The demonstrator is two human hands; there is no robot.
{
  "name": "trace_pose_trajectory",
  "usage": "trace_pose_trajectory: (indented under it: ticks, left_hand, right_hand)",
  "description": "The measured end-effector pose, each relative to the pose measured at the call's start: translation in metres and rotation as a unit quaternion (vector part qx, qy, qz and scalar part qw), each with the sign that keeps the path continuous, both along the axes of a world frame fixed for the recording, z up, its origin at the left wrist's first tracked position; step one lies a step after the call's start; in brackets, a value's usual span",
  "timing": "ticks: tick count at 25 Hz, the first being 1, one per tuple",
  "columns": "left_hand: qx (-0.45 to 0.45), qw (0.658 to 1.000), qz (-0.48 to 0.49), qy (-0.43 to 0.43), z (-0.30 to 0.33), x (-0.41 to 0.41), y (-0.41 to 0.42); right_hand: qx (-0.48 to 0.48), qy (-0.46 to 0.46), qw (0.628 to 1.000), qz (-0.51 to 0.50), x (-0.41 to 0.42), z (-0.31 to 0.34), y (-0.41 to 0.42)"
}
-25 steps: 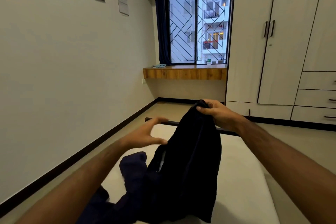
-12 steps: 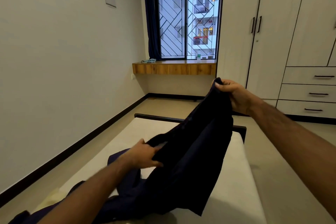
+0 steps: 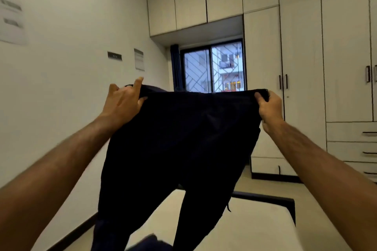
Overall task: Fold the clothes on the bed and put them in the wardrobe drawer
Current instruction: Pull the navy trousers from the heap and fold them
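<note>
I am holding the dark trousers [image 3: 179,138] up in the air in front of me, stretched by the waistband, with the legs hanging down toward the bed [image 3: 255,228]. My left hand [image 3: 124,102] is pinching the left end of the band between thumb and curled fingers, though one finger is sticking up free of the cloth, so that grip is looking the weaker of the two. My right hand [image 3: 269,108] is gripping the other end with its fingers wrapped over the edge. What I am worrying about is the left corner slipping out if I shake or swing the garment to flatten it, which would drop one side and leave it bunching. The legs are also hanging unevenly, one spreading left past the mattress edge, so lowering them carelessly could be laying in a crooked crease or letting cloth trail off the bed. Another dark garment [image 3: 151,242] is lying at the near end of the bed, just below the hanging legs, and I could be dragging it along. As for storage, the wardrobe [image 3: 302,57] is standing shut on the right, and its drawers [image 3: 350,132] are all closed, so I cannot tell what they are holding.
</note>
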State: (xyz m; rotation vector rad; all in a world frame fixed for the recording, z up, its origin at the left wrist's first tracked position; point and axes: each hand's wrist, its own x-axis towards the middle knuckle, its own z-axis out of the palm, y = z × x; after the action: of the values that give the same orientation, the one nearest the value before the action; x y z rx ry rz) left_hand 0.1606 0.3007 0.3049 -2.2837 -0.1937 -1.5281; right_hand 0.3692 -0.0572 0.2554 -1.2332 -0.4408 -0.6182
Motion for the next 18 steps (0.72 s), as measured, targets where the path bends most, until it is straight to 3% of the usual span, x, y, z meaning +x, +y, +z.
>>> trace_pose_trajectory:
  ticks: [4, 7, 9, 10, 13, 18]
  left_hand:
    - [0.077, 0.979, -0.039, -0.184, 0.089, -0.030, -0.020]
    - [0.016, 0.979, -0.091, -0.184, 0.111, -0.022, -0.037]
    - [-0.118, 0.982, -0.108, -0.096, 0.100, -0.005, -0.030]
    - [-0.181, 0.977, -0.107, -0.046, 0.085, 0.004, -0.021]
    - [-0.254, 0.953, -0.163, 0.011, 0.021, 0.018, 0.003]
    - [-0.321, 0.887, -0.330, 0.039, -0.024, 0.020, 0.006]
  right_hand:
    - [0.160, -0.143, 0.976, -0.040, -0.043, 0.100, -0.018]
    - [0.220, -0.166, 0.961, 0.004, -0.058, 0.138, -0.031]
    - [0.095, -0.093, 0.981, 0.140, -0.056, 0.121, -0.026]
    - [0.000, -0.049, 0.972, 0.228, -0.058, 0.098, -0.021]
    - [-0.221, 0.033, 0.894, 0.388, -0.058, 0.020, -0.015]
    - [-0.354, 0.039, 0.726, 0.589, -0.086, -0.029, 0.013]
